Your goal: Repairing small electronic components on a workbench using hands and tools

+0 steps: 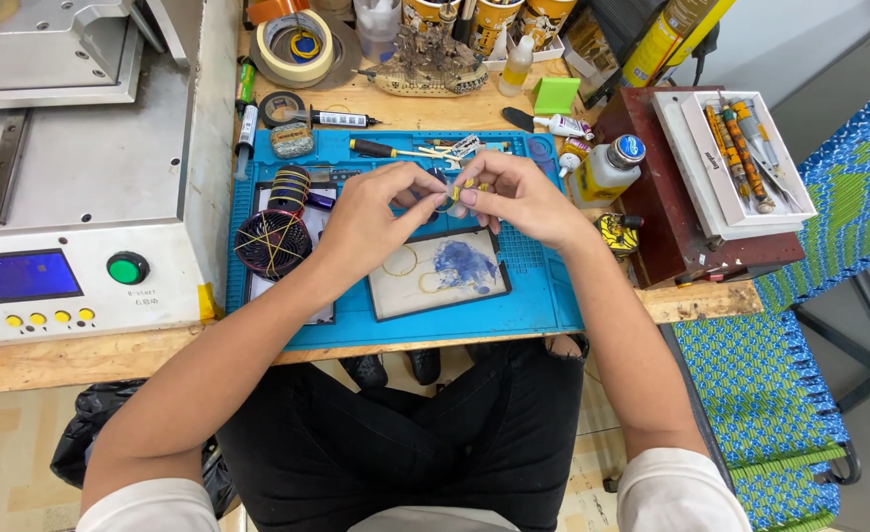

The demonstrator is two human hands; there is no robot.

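Observation:
My left hand (376, 212) and my right hand (514, 197) meet above a blue work mat (543, 296), fingertips pinched together on a small yellow-and-dark part (452, 193) held between them. Just below the hands lies a flat rectangular panel (396, 291) with a black frame, a blue smear and thin wire loops on it. Exactly what the small part is cannot be made out.
A grey machine (70, 187) with a blue screen and green button fills the left. Wire spools (275, 236) sit left of the panel. Tape rolls, glue bottles, a screwdriver, a white bottle (607, 167) and a tray of tools (740, 148) crowd the back and right.

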